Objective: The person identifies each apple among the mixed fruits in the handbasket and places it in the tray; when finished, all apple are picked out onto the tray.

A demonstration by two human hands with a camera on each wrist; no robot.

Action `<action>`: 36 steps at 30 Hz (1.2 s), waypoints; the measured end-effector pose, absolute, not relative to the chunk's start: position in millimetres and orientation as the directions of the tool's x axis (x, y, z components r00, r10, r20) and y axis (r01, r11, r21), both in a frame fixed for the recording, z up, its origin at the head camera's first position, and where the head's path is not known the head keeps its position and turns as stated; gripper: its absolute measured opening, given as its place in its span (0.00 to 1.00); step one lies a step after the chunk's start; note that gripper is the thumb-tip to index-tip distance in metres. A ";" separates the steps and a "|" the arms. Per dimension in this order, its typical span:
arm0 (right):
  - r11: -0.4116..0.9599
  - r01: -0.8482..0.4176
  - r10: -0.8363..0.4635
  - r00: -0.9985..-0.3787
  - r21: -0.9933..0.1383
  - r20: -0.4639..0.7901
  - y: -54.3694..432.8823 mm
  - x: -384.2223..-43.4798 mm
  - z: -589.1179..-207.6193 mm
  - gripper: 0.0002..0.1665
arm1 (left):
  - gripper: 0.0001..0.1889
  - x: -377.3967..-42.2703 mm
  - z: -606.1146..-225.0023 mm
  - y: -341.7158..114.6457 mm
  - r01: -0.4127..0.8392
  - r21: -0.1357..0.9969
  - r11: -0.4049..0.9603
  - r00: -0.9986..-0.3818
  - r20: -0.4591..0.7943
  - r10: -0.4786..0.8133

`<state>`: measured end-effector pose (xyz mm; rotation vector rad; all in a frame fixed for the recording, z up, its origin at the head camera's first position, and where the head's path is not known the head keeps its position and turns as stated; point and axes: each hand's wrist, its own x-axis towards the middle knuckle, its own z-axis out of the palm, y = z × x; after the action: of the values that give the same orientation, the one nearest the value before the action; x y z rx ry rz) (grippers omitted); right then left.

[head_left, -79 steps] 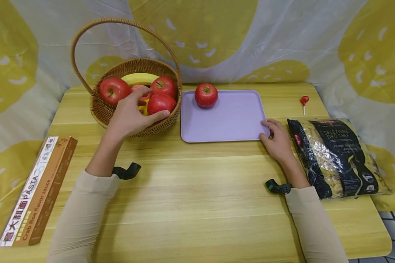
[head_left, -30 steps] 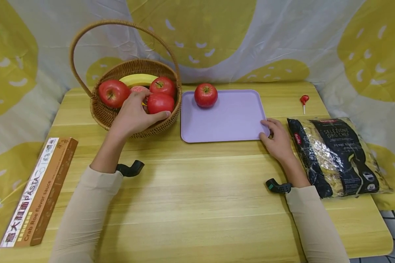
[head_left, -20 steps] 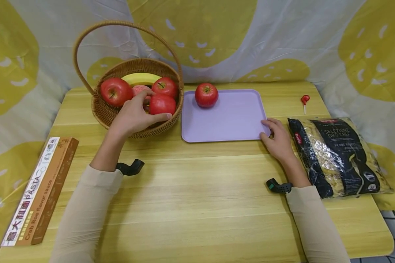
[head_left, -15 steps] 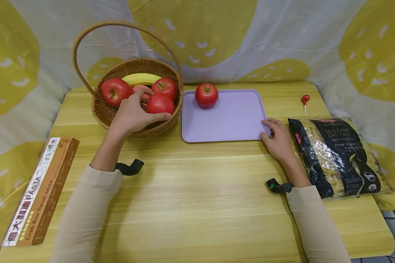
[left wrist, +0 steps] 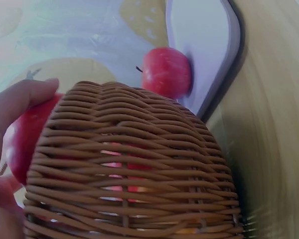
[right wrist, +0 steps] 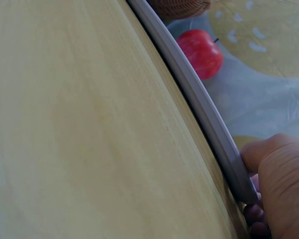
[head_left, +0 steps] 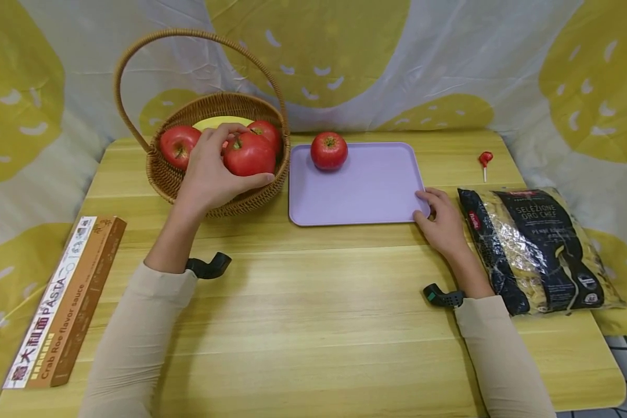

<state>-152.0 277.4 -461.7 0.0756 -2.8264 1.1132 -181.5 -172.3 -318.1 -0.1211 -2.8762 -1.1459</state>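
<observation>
My left hand (head_left: 206, 171) grips a red apple (head_left: 251, 154), thumb on its near side and fingers over its far side. This apple sits high at the right side of the wicker basket (head_left: 230, 209). In the left wrist view the basket's wall (left wrist: 129, 169) covers part of the held apple (left wrist: 27, 137). Two more red apples and a yellow banana (head_left: 214, 122) show behind my hand. My right hand (head_left: 441, 223) pinches the right edge of the lilac tray (head_left: 368, 191). One apple (head_left: 329, 151) rests at the tray's back left.
A bag of penne (head_left: 543, 255) lies right of my right hand, with a red lollipop (head_left: 485, 158) behind it. At the left lies a long pasta box (head_left: 65, 302). The basket's tall handle (head_left: 198, 33) arches over the fruit. A patterned cloth hangs behind the table.
My left hand has closed on the front apple and raised it, turning its stem into view. It now overlaps the apple behind it. The right hand and tray stay put.
</observation>
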 end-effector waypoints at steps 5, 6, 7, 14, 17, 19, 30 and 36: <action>0.727 -0.099 -0.017 -0.992 -0.679 0.127 278.2 -153.3 -461.6 0.29 | 0.47 -180.0 -310.9 -162.7 0.135 0.714 0.687 -0.989 0.138 0.051; 0.727 -0.100 -0.018 -0.992 -0.679 0.127 278.3 -153.4 -461.3 0.29 | 0.47 -179.9 -309.6 -160.4 0.150 0.718 0.680 -0.986 0.155 0.054; 0.727 -0.098 -0.017 -0.992 -0.679 0.125 278.3 -153.4 -460.9 0.29 | 0.46 -180.0 -308.6 -158.1 0.162 0.723 0.671 -0.984 0.169 0.056; 0.732 -0.075 -0.009 -0.995 -0.677 0.101 278.4 -152.8 -458.8 0.29 | 0.47 -185.5 -306.8 -137.4 0.259 0.769 0.585 -0.964 0.239 0.113; 0.730 -0.080 -0.012 -0.995 -0.679 0.103 278.1 -151.7 -458.6 0.29 | 0.47 -189.3 -306.6 -127.0 0.294 0.767 0.570 -0.956 0.242 0.167; 0.728 -0.085 -0.017 -0.994 -0.680 0.106 277.8 -151.1 -458.7 0.29 | 0.47 -191.7 -306.8 -119.8 0.311 0.768 0.560 -0.950 0.241 0.197; 0.726 -0.089 -0.018 -0.994 -0.682 0.111 278.4 -150.9 -460.7 0.29 | 0.46 -207.7 -331.0 -66.6 0.370 0.781 0.503 -0.923 0.247 0.294; 0.725 -0.100 -0.021 -0.992 -0.681 0.124 276.6 -153.0 -461.3 0.29 | 0.47 -226.8 -356.5 -41.9 0.318 0.809 0.494 -0.937 0.190 0.292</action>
<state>-153.0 276.6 -461.3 0.0999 -2.8179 1.1215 -226.8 -41.9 -356.5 -0.5497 -2.6911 -1.4676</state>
